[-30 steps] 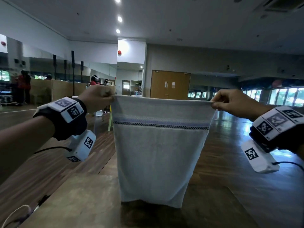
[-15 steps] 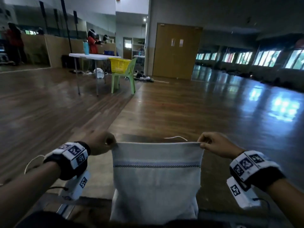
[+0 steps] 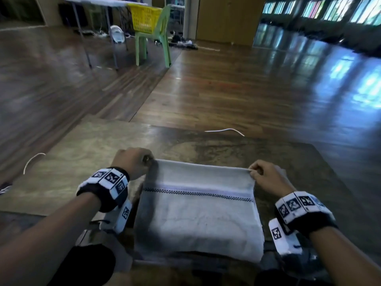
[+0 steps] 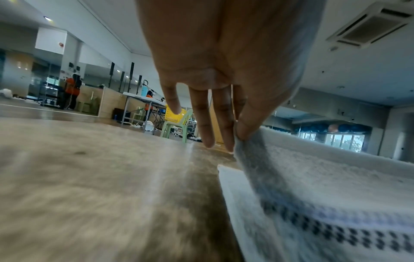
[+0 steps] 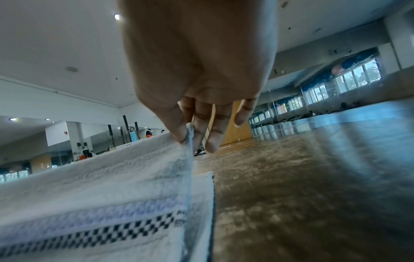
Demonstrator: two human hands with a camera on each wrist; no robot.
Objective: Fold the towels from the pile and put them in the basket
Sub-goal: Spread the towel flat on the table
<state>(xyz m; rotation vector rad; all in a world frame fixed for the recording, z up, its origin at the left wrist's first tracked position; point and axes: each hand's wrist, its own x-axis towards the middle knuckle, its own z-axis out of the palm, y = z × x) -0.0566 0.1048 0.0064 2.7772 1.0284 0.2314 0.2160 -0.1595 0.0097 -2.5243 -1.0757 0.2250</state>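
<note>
The towel (image 3: 198,213) lay on the table (image 3: 86,162), close to its near edge, folded double so that an upper layer sat over a lower one; a lilac band and a line of small dark checks ran across it. Its far edge was lifted slightly off the surface, held at both far corners. The left hand (image 3: 132,162) pinched the far left corner between thumb and forefinger; in the left wrist view the other fingers (image 4: 206,124) hung straight and slightly spread beside the pinch, their tips just above the table. The right hand (image 3: 268,178) pinched the far right corner the same way, the thumb pressing the hem against the forefinger, the remaining fingers (image 5: 215,131) loosely extended and close together. Both wrists carried black bands with white marker blocks. The lower layer stuck out a little past the lifted one at both side edges. A white cable (image 3: 224,131) lay near the table's far edge. Farther off, on the wooden floor, a yellow basket (image 3: 144,16) sat on a green chair (image 3: 156,38) beside a white table (image 3: 97,1)
</note>
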